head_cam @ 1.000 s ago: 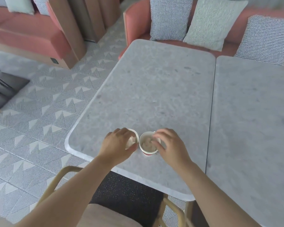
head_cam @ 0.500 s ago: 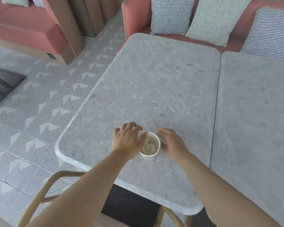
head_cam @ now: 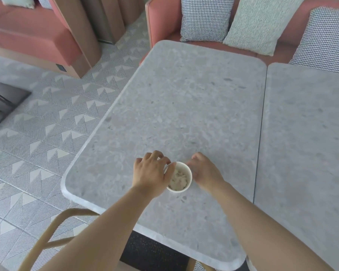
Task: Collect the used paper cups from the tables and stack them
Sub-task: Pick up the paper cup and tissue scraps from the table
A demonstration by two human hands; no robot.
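The paper cup (head_cam: 179,178) stood upright near the near edge of the grey bench (head_cam: 184,106), crumpled tissue inside. The left hand (head_cam: 152,173) curled its grip against the cup's left wall; the right hand (head_cam: 204,172) rested just beside it on the right, grip loose, contact unclear. It looked light, thin-walled and easily crushed, so holding low around the wall, gently, seemed wisest.
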